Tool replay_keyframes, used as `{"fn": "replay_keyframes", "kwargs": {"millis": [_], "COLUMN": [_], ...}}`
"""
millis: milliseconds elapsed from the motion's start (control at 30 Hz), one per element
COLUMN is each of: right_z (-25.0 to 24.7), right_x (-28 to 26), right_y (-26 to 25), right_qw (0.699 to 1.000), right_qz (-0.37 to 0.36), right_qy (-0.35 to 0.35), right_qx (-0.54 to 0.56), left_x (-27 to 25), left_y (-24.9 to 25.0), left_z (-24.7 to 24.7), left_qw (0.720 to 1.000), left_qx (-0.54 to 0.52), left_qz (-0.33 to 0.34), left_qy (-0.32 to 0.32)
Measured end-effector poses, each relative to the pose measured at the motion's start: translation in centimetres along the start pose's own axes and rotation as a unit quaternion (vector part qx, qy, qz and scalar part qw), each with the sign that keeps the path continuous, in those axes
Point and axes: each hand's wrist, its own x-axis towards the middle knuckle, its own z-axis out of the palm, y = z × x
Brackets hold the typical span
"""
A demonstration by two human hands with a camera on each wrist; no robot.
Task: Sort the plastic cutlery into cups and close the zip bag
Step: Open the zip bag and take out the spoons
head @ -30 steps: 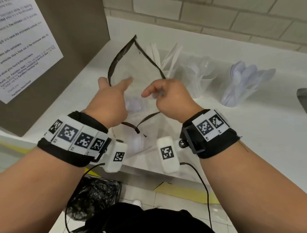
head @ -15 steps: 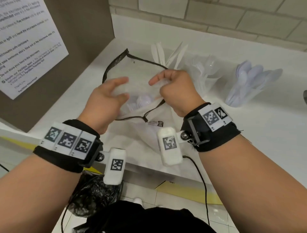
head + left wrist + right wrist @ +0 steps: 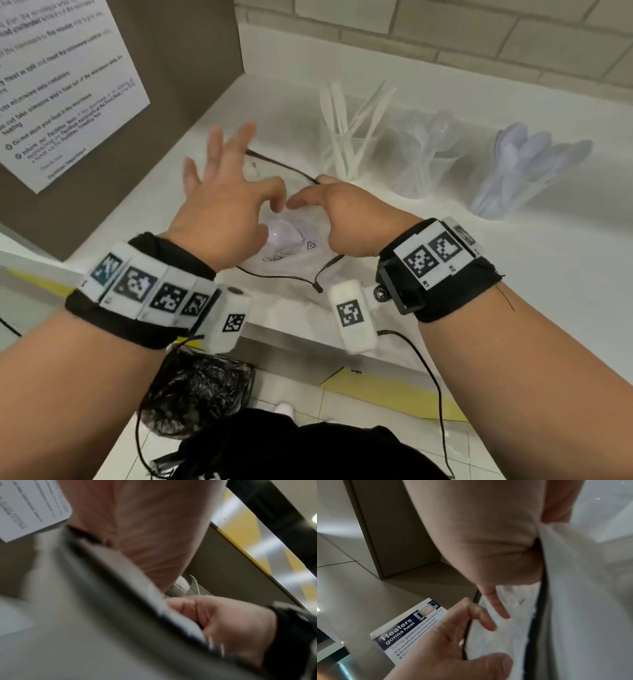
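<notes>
A clear zip bag (image 3: pixel 291 262) with a black zip rim lies on the white counter (image 3: pixel 513 274), its mouth open. A pale plastic spoon (image 3: pixel 282 233) shows inside it. My left hand (image 3: pixel 226 185) hovers over the bag with its fingers spread and blurred, holding nothing; in the right wrist view its fingers (image 3: pixel 481 616) lie beside the rim (image 3: pixel 537 615). My right hand (image 3: pixel 329 202) grips the rim's right side with curled fingers (image 3: pixel 197 609). Behind stand three clear cups: knives (image 3: pixel 346 154), forks (image 3: pixel 421 164), spoons (image 3: pixel 507 185).
A brown panel (image 3: pixel 191 68) with a printed notice (image 3: pixel 61 85) stands close on the left. A tiled wall (image 3: pixel 445 34) runs behind the cups. Below the counter's front edge hangs a black bin bag (image 3: pixel 198 387).
The bag, held up with its mouth wide open, has come down onto the counter. My left hand has left the bag and spread its fingers. My right hand keeps its hold.
</notes>
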Motion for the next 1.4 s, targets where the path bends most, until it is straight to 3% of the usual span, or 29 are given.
{"fn": "replay_keyframes", "kwargs": {"millis": [100, 167, 233, 267, 300, 333, 367, 400, 433, 500, 567, 700, 767, 800, 867, 933, 967, 1033, 1133, 1400], "right_z": [0.0, 0.3, 0.8, 0.9, 0.9, 1.0, 1.0, 1.1, 1.4, 2.0, 2.5, 2.6, 2.2, 1.8, 1.0, 0.5, 0.7, 1.7, 3.3, 4.1], "right_x": [0.2, 0.1, 0.2, 0.3, 0.3, 0.4, 0.3, 0.4, 0.5, 0.2, 0.1, -0.3, -0.3, -0.4, -0.3, 0.0, 0.2, 0.7, 1.0, 1.8], "right_y": [0.2, 0.2, -0.4, -0.9, -1.4, -1.6, -1.5, -0.8, 0.3, 1.6, 1.9, 1.8, 1.7, 1.6, 1.0, -0.1, -0.7, -1.0, -0.2, -0.3], "right_qw": [0.999, 0.976, 0.933, 0.922, 0.929, 0.952, 0.977, 0.982, 0.976, 0.97, 0.976, 0.987, 0.984, 0.982, 0.981, 0.982, 0.984, 0.991, 0.988, 0.978], "right_qz": [0.015, 0.036, -0.037, -0.101, -0.145, -0.146, -0.101, -0.042, 0.006, 0.06, 0.064, 0.093, 0.107, 0.105, 0.068, 0.015, -0.006, -0.017, 0.023, 0.086], "right_qy": [0.05, 0.195, 0.34, 0.363, 0.333, 0.259, 0.152, 0.067, 0.032, 0.029, 0.044, -0.032, -0.044, -0.032, 0.057, 0.146, 0.152, 0.093, -0.008, -0.048], "right_qx": [-0.007, -0.088, -0.108, -0.084, -0.067, -0.069, -0.113, -0.169, -0.216, -0.233, -0.205, -0.126, -0.133, -0.157, -0.172, -0.116, -0.094, -0.095, -0.153, -0.185], "left_x": [1.2, 1.7, 1.9, 1.9, 1.9, 1.9, 2.0, 1.9, 1.9, 1.8, 1.7, 1.3, 1.3, 1.3, 1.2, 1.1, 0.9, 0.5, 0.0, -0.2], "left_y": [-0.8, -0.5, 0.4, 0.7, 1.0, 1.1, 1.2, 1.2, 1.0, 0.8, 0.6, 0.4, 0.3, 0.2, 0.0, 0.1, 0.3, 0.5, 0.2, -1.0], "left_z": [-0.2, 0.0, -0.1, -0.3, -0.4, -0.6, -0.7, -0.8, -0.8, -0.7, -0.3, 0.8, 0.6, 0.5, 0.5, 0.6, 0.7, 1.1, 2.2, 3.6], "left_qw": [0.993, 0.989, 0.989, 0.991, 0.992, 0.993, 0.992, 0.991, 0.988, 0.982, 0.982, 0.972, 0.972, 0.974, 0.977, 0.976, 0.974, 0.972, 0.973, 0.967], "left_qx": [-0.017, 0.008, 0.014, 0.011, 0.005, 0.0, -0.001, 0.005, 0.015, 0.028, 0.033, 0.1, 0.058, 0.034, 0.018, 0.01, 0.007, 0.013, 0.024, 0.001], "left_qz": [-0.016, -0.034, -0.046, -0.047, -0.046, -0.042, -0.041, -0.05, -0.069, -0.117, -0.138, -0.142, -0.146, -0.136, -0.108, -0.097, -0.097, -0.088, -0.084, -0.097], "left_qy": [-0.117, -0.145, -0.138, -0.129, -0.117, -0.113, -0.116, -0.125, -0.137, -0.148, -0.128, -0.16, -0.173, -0.179, -0.186, -0.194, -0.202, -0.218, -0.213, -0.235]}}
